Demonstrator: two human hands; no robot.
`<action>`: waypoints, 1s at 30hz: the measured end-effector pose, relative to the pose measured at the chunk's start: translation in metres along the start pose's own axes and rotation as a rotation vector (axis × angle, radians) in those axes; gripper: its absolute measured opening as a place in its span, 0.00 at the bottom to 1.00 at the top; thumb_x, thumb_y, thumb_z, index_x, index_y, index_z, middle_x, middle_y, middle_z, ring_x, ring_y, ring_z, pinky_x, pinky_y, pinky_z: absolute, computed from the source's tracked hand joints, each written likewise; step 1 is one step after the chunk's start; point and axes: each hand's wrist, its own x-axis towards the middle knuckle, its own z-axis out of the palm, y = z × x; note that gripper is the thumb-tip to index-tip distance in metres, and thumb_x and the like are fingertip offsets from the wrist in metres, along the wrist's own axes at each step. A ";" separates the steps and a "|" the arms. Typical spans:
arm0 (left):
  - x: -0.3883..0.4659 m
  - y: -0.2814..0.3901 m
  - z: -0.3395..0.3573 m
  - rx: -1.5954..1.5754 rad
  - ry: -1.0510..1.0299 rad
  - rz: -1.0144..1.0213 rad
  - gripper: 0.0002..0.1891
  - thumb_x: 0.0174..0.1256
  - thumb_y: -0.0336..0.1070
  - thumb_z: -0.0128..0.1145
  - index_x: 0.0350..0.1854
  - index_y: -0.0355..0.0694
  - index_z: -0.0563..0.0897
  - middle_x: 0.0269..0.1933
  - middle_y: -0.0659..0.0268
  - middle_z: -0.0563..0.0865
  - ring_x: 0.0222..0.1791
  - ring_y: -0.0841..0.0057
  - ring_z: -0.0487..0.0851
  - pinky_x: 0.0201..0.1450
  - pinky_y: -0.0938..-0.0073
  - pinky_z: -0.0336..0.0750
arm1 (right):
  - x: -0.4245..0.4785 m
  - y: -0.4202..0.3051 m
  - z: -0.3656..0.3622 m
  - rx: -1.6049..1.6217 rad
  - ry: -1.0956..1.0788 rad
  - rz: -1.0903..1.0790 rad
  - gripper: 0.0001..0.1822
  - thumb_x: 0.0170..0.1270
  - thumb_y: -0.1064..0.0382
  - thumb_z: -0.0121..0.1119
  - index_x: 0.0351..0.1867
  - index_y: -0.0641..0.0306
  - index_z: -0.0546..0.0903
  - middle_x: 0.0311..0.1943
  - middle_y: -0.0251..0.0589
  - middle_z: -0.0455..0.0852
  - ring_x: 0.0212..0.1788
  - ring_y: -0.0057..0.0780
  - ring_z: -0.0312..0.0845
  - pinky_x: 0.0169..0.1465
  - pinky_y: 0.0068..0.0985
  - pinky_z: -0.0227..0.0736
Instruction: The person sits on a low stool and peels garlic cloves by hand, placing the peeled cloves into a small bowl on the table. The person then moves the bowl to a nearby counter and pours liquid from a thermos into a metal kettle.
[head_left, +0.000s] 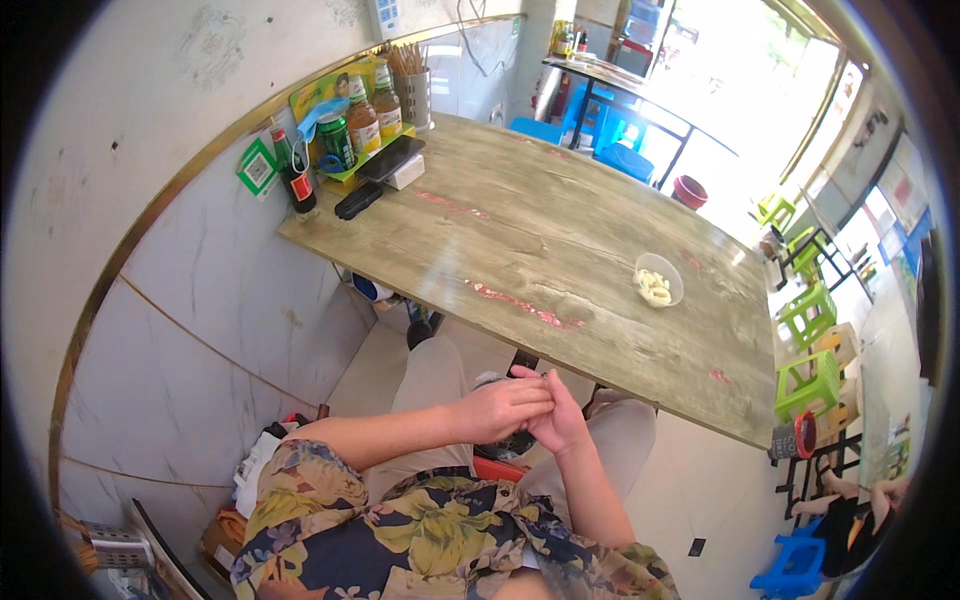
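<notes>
My left hand (501, 409) and my right hand (559, 420) meet above my lap, just off the near edge of the wooden table (555, 225). The left fingers lie over the right palm. A small dark bit shows between the fingertips, too small to name; the overlapping fingers hide what else they may hold. Farther up on the tabletop stands a clear plastic bowl (679, 276) with peeled garlic cloves (654, 288) in it. Below my hands, a dark bag (510, 445) shows partly between my knees, over something red.
Against the wall stand glass bottles (362, 120), a green can (335, 142) and a metal chopstick holder (413, 94). A smartphone (391, 157) rests on a white box beside a black case (358, 201). Green plastic stools (808, 386) and a seated person (855, 521) are at right.
</notes>
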 end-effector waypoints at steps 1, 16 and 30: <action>0.001 0.003 -0.004 -0.019 -0.016 0.026 0.20 0.50 0.22 0.60 0.50 0.32 0.81 0.53 0.52 0.82 0.54 0.57 0.81 0.59 0.62 0.75 | 0.000 0.003 -0.007 -0.032 0.066 -0.017 0.26 0.78 0.47 0.36 0.62 0.68 0.71 0.54 0.48 0.80 0.54 0.39 0.79 0.55 0.41 0.77; 0.008 -0.178 -0.216 0.848 0.499 -0.502 0.18 0.60 0.30 0.57 0.53 0.34 0.80 0.55 0.49 0.79 0.55 0.53 0.77 0.58 0.60 0.73 | 0.026 -0.049 0.054 -1.664 0.282 -0.953 0.10 0.62 0.72 0.60 0.22 0.69 0.76 0.19 0.48 0.75 0.20 0.42 0.71 0.26 0.32 0.65; 0.012 -0.267 -0.259 0.935 0.343 -0.916 0.32 0.60 0.49 0.60 0.64 0.36 0.72 0.64 0.47 0.71 0.66 0.52 0.66 0.66 0.51 0.61 | 0.172 -0.036 0.071 -1.753 0.088 -0.779 0.04 0.63 0.70 0.55 0.37 0.63 0.78 0.31 0.50 0.82 0.33 0.50 0.79 0.37 0.39 0.72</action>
